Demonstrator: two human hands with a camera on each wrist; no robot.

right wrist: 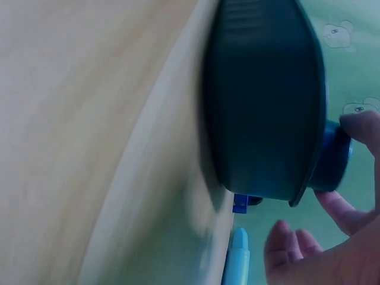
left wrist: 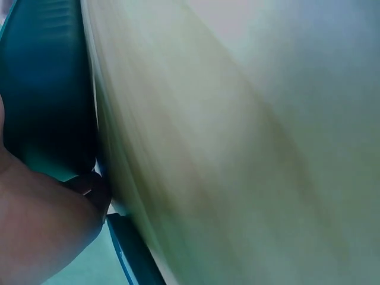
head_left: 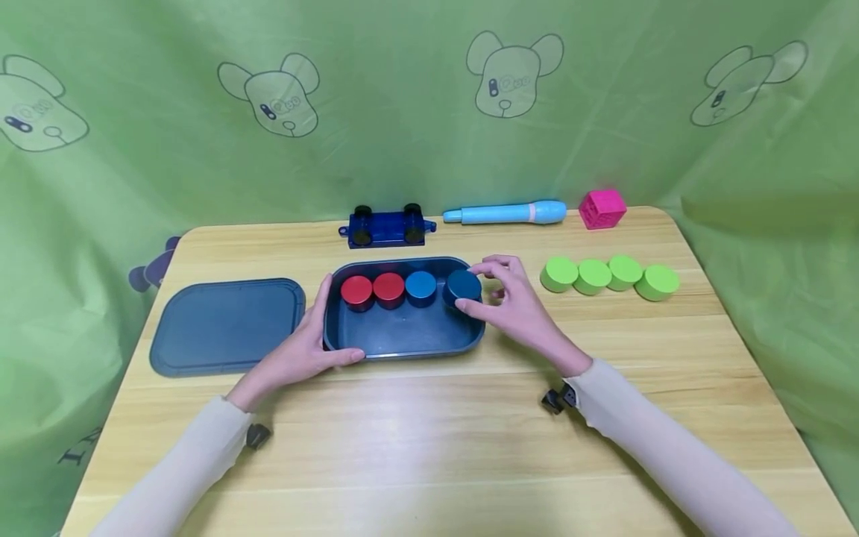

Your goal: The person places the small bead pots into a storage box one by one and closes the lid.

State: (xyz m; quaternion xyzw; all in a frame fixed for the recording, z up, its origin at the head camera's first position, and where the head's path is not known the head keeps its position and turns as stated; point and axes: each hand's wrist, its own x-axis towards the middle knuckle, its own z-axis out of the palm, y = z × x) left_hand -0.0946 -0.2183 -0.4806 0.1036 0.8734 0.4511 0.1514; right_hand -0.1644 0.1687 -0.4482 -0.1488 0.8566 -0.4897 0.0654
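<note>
A dark blue plastic box (head_left: 403, 339) sits on the table, its top open. Inside, along its back wall, stand two red round blocks (head_left: 357, 292) and a blue round block (head_left: 421, 287). My right hand (head_left: 513, 298) pinches a darker blue round block (head_left: 463, 287) between thumb and fingers at the box's right end. In the right wrist view this dark blue round block (right wrist: 332, 157) sticks out above the rim. My left hand (head_left: 309, 350) rests against the box's front left corner, fingers straight along the left wall and thumb against the front wall.
A flat dark blue lid (head_left: 228, 327) lies left of the box. Several green round blocks (head_left: 593, 277) are in a row to the right. Behind are a blue wheeled toy base (head_left: 387, 227), a light blue pen-like stick (head_left: 503, 214) and a pink cube (head_left: 602, 209).
</note>
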